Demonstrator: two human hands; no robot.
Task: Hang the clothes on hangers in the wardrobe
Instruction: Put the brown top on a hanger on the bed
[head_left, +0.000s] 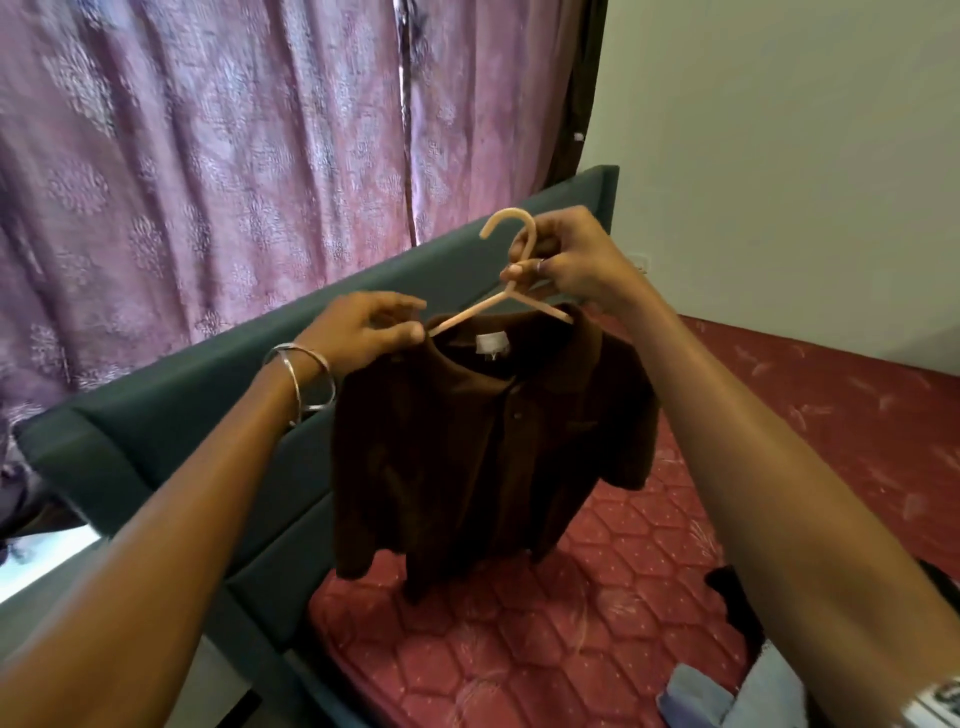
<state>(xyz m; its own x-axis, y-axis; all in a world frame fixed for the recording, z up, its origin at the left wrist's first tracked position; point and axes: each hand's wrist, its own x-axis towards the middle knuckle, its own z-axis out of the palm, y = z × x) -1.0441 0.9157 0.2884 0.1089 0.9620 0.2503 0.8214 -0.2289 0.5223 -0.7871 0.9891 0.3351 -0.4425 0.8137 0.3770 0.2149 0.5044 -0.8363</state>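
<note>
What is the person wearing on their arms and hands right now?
Both forearms are bare, no sleeves in view. The left wrist carries two thin silver metal bangles. The right hand has a thin silver finger ring. A patterned black-and-white band shows on the right arm at the frame's bottom corner.

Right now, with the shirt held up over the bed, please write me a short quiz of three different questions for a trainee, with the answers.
1. True or false: the brown shirt lies flat on the red mattress.
2. Which hand grips the hanger just below its hook?
A. the left hand
B. the right hand
C. neither
3. Fill in: the left hand pinches the shirt at its ____, beside the end of the left hanger arm.

Key: 1 false, it hangs in the air from the hanger. 2 B. 3 collar.
</note>
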